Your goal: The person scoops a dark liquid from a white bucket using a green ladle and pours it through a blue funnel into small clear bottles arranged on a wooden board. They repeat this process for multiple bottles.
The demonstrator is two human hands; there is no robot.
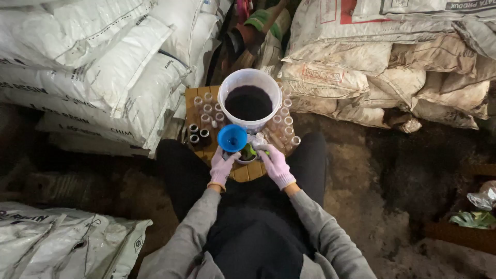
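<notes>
the person sits low with knees apart, both hands in pale pink gloves meeting over a small wooden counter [243,173] made of slats. the left hand [222,166] is at the blue funnel [232,138], its fingers curled up against the funnel's lower edge, wrapped on whatever sits below it; the bottle or neck under the funnel is hidden by the glove. the right hand [275,163] lies just beside it, fingers bent inward toward a small dark cup with something green in it [248,153], which sits between the two hands; whether those fingers truly pinch it or only rest on it i cannot tell.

just behind the funnel stands a white bucket [250,99], filled with dark, soil-like matter, its rim nearly touching the funnel. around the bucket's base, on the same counter, stand many small clear bottles [207,108], upright and open, on the left and on the right of the bucket alike. three dark-filled bottles [198,134] stand together at the left near corner, near the funnel.

piled white sacks [98,67] rise to the left, dirtier tan sacks [392,67] to the right, and the dirt floor [392,206] is dark and clumped around the person's legs.
</notes>
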